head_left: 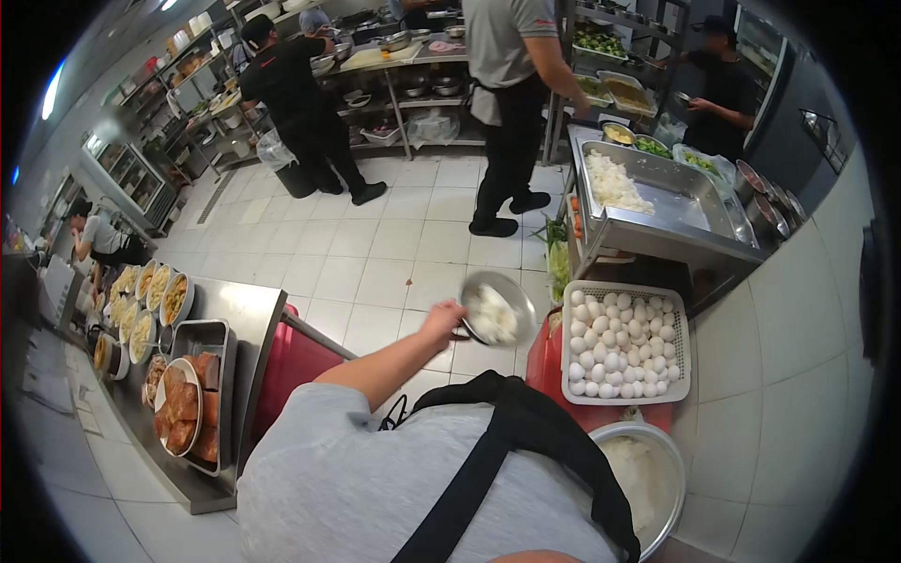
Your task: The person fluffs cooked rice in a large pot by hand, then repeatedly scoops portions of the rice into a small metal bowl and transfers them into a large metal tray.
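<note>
Metal bowl (521, 296) is up front of me, over the tiled floor (366, 230), between the left counter (236, 302) and the red stand (542, 364). White food (493, 317) inside, too blurred to identify. I've got my left hand (443, 322) closed on the near-left edge of it, arm reaching forward. Right hand out of frame, can't tell its state; only a sliver of bare skin at the bottom edge. To the right, white basket (685, 380) full of eggs (619, 338) sits on the red stand, near the bowl but not touching. Big metal pot (674, 460) with pale contents just below the basket, partly behind my black apron (526, 422). Beyond the basket, steel pan (693, 208) with white pieces (613, 188) heaped at its left end. On the left counter: metal tray (228, 352) and oval plate (194, 427) with reddish-brown chunks, row of food bowls (190, 302) past them. Person in gray shirt (507, 42) stands ahead, person in black (283, 84) farther left at the back worktop (394, 58).
</note>
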A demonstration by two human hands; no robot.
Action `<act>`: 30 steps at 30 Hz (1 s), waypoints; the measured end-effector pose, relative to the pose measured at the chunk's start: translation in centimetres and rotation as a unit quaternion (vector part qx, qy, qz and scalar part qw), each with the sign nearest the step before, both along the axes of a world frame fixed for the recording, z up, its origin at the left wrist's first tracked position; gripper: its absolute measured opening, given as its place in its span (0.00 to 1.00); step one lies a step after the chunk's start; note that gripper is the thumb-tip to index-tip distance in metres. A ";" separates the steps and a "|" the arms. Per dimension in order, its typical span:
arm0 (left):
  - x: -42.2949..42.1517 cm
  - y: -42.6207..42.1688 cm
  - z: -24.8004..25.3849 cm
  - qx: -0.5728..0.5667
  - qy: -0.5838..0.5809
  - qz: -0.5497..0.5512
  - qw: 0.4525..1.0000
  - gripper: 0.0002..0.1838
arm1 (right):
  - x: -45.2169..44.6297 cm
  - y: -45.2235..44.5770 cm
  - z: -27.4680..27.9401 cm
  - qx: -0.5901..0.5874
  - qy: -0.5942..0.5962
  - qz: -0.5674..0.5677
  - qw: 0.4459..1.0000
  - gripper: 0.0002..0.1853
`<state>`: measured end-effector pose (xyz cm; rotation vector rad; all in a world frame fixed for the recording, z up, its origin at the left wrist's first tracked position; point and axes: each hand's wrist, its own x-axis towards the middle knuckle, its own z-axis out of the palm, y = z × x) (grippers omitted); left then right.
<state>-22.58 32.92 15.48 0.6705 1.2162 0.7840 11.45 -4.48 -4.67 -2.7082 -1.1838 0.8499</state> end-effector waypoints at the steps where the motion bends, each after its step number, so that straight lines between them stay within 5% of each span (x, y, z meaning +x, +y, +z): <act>1: -1.5 0.9 0.1 0.011 0.008 0.055 0.998 0.05 | 0.0 0.3 0.1 0.001 0.002 0.004 1.000 0.20; 8: -11.8 8.6 6.4 0.132 -0.048 0.297 0.945 0.07 | -0.1 1.9 0.4 -0.006 0.005 0.024 1.000 0.20; 17: -16.4 15.9 21.3 0.300 -0.052 0.318 0.898 0.10 | -0.5 2.3 0.5 -0.006 0.014 0.027 1.000 0.20; 22: -13.9 15.3 21.4 0.271 -0.057 0.266 0.923 0.06 | -0.9 2.6 0.5 -0.003 0.016 0.022 1.000 0.20; 30: -4.6 8.9 12.6 0.147 -0.036 0.088 0.984 0.05 | -0.7 2.7 0.2 -0.002 0.014 0.018 1.000 0.19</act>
